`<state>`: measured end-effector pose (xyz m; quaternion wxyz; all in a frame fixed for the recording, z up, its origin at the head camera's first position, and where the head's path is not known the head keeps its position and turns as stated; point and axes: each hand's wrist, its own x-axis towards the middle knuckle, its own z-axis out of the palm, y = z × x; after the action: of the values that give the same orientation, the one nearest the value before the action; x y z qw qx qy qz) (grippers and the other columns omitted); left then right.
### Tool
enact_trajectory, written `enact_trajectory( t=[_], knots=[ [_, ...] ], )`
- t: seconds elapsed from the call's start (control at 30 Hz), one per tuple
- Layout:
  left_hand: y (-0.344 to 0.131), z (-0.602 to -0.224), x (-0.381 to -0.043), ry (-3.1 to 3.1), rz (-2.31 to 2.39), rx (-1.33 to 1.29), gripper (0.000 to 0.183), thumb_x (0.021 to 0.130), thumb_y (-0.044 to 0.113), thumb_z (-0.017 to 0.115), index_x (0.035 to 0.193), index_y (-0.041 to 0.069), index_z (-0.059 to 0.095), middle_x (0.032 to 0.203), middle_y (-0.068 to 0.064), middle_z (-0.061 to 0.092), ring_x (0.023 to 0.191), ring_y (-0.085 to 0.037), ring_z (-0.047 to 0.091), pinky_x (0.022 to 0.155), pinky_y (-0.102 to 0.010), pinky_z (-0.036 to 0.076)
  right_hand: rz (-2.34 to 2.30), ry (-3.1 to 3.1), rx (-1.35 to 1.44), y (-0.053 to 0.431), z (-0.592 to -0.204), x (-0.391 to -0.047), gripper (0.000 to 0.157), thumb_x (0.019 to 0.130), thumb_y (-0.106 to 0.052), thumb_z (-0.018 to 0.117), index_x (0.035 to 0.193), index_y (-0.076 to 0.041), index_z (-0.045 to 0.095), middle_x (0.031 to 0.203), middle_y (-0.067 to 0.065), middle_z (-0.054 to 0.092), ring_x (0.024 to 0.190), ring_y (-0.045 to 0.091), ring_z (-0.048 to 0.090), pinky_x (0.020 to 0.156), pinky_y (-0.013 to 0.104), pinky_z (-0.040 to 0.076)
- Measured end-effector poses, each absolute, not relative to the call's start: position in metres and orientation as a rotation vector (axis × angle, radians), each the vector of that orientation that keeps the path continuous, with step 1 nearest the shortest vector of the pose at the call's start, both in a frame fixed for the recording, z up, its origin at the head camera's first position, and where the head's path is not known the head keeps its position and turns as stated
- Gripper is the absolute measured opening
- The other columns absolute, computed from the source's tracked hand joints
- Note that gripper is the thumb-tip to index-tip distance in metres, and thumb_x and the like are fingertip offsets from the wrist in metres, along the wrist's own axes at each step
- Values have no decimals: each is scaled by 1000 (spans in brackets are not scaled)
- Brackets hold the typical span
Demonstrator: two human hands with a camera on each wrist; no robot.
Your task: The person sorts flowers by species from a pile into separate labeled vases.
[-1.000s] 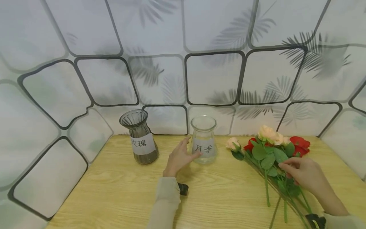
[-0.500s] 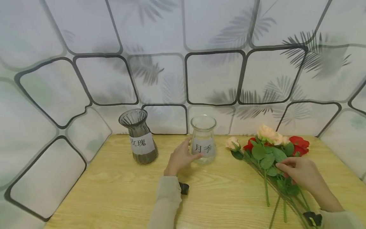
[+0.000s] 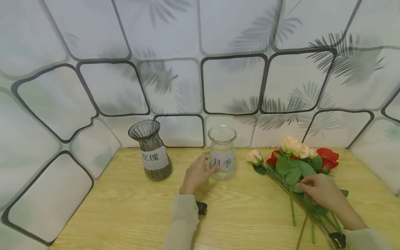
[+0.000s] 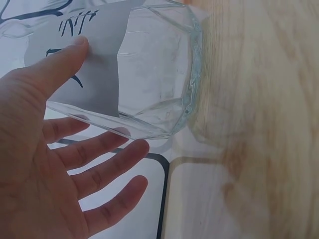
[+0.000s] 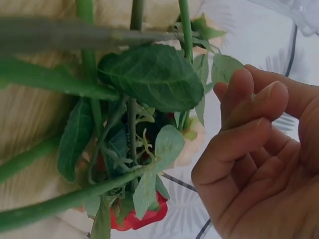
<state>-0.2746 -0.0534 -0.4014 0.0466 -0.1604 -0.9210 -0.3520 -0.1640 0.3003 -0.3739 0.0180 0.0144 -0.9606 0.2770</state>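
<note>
The clear vase is stood upright on the table, right of the grey vase. Its label is touched by the thumb of the left hand, whose fingers are spread apart. The flowers are laid at the right; beside their leaves, the fingers of the right hand are bent together. Whether anything is pinched cannot be told.

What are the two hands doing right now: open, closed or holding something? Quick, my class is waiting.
Left hand: open, fingers relaxed at the clear vase.
Right hand: cannot be told; fingers curled by the green leaves, perhaps pinching one.
</note>
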Motion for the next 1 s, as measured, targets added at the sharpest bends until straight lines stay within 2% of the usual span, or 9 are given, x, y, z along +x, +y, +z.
enact_trajectory(
  t=[0.13,0.3,0.53,1.0],
  knots=[
    [-54,-401,-273,-2798,-1064,-479,71,81,55,59,138,19,37,129,-11,51,108,-28,54,82,-48,46,860,-2999,81,295,-375,-166,21,87,-22,62,80,-4,69,54,-2,56,37,16,50,37,26,39],
    [-54,-403,-271,-2791,-1083,-469,71,81,57,58,137,18,37,129,-11,51,107,-27,54,81,-48,46,906,-3049,20,290,-379,-168,19,86,-20,62,74,-6,69,54,-1,57,39,16,53,40,28,44],
    [-53,-406,-268,-2800,-1079,-460,71,82,56,57,138,18,36,129,-8,50,102,-24,56,79,-45,47,855,-3069,47,285,-384,-175,32,85,-17,61,54,-9,60,46,-2,53,35,12,50,38,27,43],
    [-50,-403,-270,-2781,-1080,-504,71,82,55,57,137,15,37,129,-11,50,103,-27,55,78,-46,47,887,-3091,-74,283,-388,-179,33,85,-16,62,54,-6,61,45,-1,53,36,12,52,38,27,45]
  ],
)
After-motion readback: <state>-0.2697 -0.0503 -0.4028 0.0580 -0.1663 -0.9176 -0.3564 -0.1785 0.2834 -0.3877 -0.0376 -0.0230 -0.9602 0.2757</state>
